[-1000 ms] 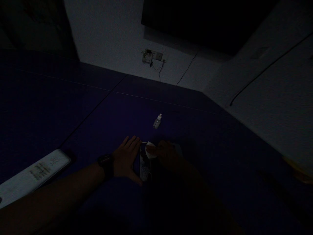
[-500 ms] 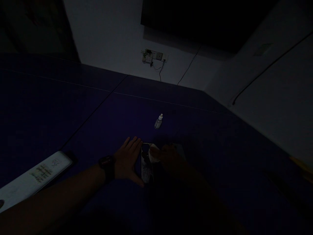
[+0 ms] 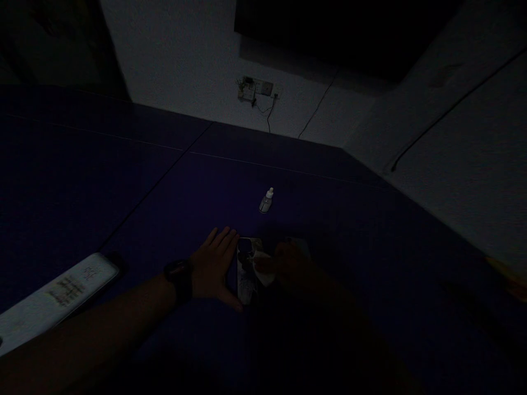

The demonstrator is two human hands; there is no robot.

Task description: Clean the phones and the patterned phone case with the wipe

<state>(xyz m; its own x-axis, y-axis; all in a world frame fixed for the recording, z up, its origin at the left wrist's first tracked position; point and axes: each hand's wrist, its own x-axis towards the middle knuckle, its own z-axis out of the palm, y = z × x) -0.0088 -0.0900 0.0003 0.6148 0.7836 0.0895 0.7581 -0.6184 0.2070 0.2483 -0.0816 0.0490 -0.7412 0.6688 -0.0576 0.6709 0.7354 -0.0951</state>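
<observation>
A patterned phone case [image 3: 247,285] with a large camera cutout lies flat on the dark blue surface [image 3: 173,203]. My left hand [image 3: 214,266], a watch on its wrist, lies flat with fingers spread along the case's left edge, the thumb at its lower corner. Pinched in my right hand [image 3: 292,266] is a white cloth or wipe [image 3: 263,271], pressed on the right part of the case. Darkness hides most of that hand. Beyond my hands stands a small clear dropper bottle [image 3: 265,204] with a white top. Partly behind my right hand sits a pale flat object [image 3: 302,247].
To the left lies a long white box-like object [image 3: 61,296] with writing on it. A wall socket strip [image 3: 259,88] with cables is at the back, below a large dark screen [image 3: 329,38]. A cable [image 3: 453,107] runs along the right wall. The room is very dim.
My right hand has drawn the white cloth slightly down the case, uncovering more of its top right part. My left hand keeps its place. The whole view has shifted slightly.
</observation>
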